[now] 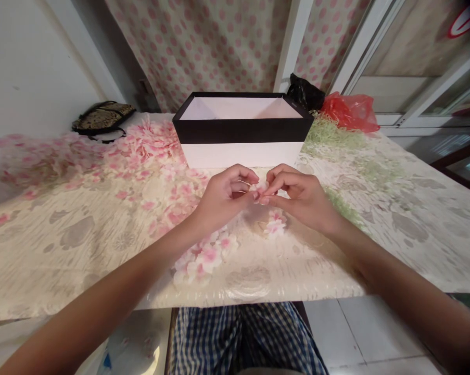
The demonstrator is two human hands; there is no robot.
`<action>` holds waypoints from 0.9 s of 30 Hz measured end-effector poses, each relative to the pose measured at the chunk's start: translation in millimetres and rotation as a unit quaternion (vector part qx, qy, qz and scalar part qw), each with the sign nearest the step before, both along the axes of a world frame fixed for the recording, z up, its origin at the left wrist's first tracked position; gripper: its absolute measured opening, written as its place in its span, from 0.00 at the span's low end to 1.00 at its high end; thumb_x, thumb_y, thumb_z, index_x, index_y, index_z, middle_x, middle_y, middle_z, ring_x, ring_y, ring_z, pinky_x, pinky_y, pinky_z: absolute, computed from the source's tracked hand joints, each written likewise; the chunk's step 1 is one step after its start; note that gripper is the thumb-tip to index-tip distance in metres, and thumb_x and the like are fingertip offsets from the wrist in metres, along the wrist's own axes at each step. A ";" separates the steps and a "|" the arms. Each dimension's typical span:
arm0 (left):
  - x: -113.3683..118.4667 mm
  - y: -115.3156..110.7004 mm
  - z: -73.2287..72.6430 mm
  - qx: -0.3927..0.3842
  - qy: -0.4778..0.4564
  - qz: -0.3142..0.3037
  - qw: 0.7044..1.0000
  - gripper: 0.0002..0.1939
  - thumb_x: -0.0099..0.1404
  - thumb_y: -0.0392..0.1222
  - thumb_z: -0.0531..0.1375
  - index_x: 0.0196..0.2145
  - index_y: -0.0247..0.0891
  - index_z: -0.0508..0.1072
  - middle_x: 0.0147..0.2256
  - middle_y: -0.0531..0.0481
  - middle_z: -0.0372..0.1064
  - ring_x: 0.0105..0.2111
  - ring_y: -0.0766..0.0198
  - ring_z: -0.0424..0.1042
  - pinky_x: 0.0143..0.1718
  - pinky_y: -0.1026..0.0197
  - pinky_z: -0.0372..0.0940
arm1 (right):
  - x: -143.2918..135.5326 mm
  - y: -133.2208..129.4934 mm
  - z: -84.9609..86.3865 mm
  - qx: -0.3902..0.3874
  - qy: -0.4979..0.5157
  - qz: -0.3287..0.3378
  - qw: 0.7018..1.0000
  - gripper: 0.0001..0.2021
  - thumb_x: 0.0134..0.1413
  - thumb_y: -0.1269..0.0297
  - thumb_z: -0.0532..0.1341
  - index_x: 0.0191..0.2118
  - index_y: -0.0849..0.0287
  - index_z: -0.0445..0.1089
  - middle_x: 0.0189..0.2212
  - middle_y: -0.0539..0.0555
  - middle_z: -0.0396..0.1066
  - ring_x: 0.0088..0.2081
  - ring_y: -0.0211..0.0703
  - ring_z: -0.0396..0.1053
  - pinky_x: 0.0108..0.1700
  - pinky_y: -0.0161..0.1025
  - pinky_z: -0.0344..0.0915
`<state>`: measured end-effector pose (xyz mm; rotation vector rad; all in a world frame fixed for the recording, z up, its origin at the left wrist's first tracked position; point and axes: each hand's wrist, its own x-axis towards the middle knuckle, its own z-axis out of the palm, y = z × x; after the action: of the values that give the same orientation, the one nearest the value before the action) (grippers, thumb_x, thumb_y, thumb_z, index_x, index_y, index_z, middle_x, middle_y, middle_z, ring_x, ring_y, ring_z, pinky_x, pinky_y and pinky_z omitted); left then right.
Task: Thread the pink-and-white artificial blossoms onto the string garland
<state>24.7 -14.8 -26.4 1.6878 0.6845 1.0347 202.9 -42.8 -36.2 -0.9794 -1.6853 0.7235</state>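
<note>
Over the middle of the table, my left hand and my right hand meet fingertip to fingertip. Both pinch a small pale pink artificial flower, partly hidden by the fingers. Just below, a little cluster of pink and white flowers lies on the cloth. Nearer the front edge, beside my left forearm, more loose flowers are spread out. Behind my hands stands an open box, white below with a black band round its top.
A large heap of pink flowers covers the back left. Light green shredded strands lie to the right of the box. Behind them sit a red plastic bag and a black plastic bag. A patterned pouch rests at the back left.
</note>
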 end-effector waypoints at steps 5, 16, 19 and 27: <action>1.1 -1.2 -0.4 0.019 -0.017 0.003 1.000 0.11 0.54 0.32 0.64 0.34 0.35 0.66 0.35 0.52 0.67 0.32 0.69 0.72 0.37 0.66 0.69 | -1.0 1.0 -6.1 0.022 -0.004 0.002 1.000 0.06 0.47 0.71 0.65 0.25 0.56 0.69 0.32 0.50 0.69 0.39 0.41 0.68 0.43 0.40 0.64; 2.0 -1.0 -5.3 0.028 -0.004 0.030 0.999 0.12 0.55 0.33 0.64 0.36 0.37 0.66 0.32 0.53 0.69 0.31 0.68 0.73 0.37 0.65 0.70 | 0.3 -0.7 -4.6 0.056 -0.074 -0.015 0.996 0.09 0.48 0.72 0.64 0.23 0.56 0.65 0.30 0.49 0.68 0.36 0.40 0.67 0.39 0.39 0.63; 1.9 -1.3 -5.8 0.028 -0.004 0.026 0.999 0.12 0.55 0.33 0.64 0.36 0.37 0.66 0.31 0.53 0.69 0.31 0.69 0.73 0.37 0.65 0.70 | -0.2 -0.3 -5.8 0.051 -0.063 -0.010 0.997 0.09 0.48 0.73 0.63 0.23 0.56 0.64 0.30 0.49 0.68 0.35 0.40 0.67 0.39 0.38 0.63; 2.3 -0.5 -7.2 0.030 -0.001 0.024 0.999 0.13 0.55 0.34 0.64 0.37 0.37 0.66 0.31 0.54 0.69 0.32 0.68 0.74 0.38 0.64 0.71 | 0.0 -0.3 -6.2 0.040 -0.059 -0.007 0.997 0.09 0.48 0.72 0.63 0.23 0.57 0.62 0.29 0.49 0.67 0.34 0.40 0.67 0.37 0.38 0.62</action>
<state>27.0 -15.3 -33.6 1.7284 0.7021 1.1016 202.9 -43.1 -42.3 -0.9928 -1.7944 0.5946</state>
